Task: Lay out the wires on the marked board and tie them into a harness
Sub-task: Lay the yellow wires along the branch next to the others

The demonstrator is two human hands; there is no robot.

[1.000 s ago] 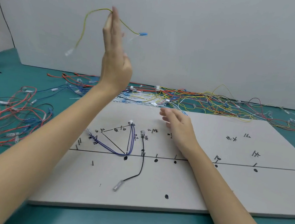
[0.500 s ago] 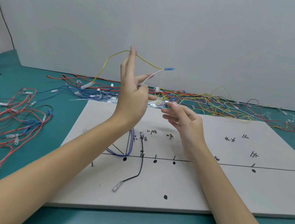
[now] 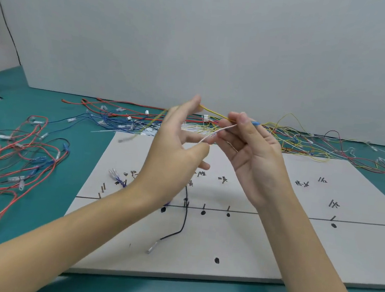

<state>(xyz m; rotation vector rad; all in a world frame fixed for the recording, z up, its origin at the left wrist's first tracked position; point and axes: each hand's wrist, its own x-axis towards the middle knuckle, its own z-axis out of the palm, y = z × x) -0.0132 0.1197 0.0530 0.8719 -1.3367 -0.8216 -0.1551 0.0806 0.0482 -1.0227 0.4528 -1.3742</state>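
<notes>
Above the far half of the marked board, at about twelve o'clock from its centre: two hands raised together, sharing a yellow wire. Left hand half turned away, fingertips pinching the yellow wire at its top, thumb and a finger also nipping a thin white wire lower down. Right hand palm-up at three o'clock of the left, fingers curled, pinching the yellow wire just short of its blue terminal, with the white wire's upper end also passing in among its fingers. Yellow wire's other end trailing off toward nine o'clock, blurred above the board's far left corner.

On the board itself: a black wire already laid, running from near the drawn line down toward six o'clock and ending in a clear-sleeved terminal; blue-violet wires at nine o'clock beside handwritten labels; short pins and black dots along the line. Off the board: a red wire tangle at nine o'clock on the teal table, mixed yellow, red and white wires at twelve to two o'clock against the wall.

Probably sorting the yellow wire from the white one before laying it. Best done by drawing the two apart slowly, keeping the blue terminal end pinched, then matching it to its label and pin, routed along the line without disturbing the black wire. Tying not yet begun.
</notes>
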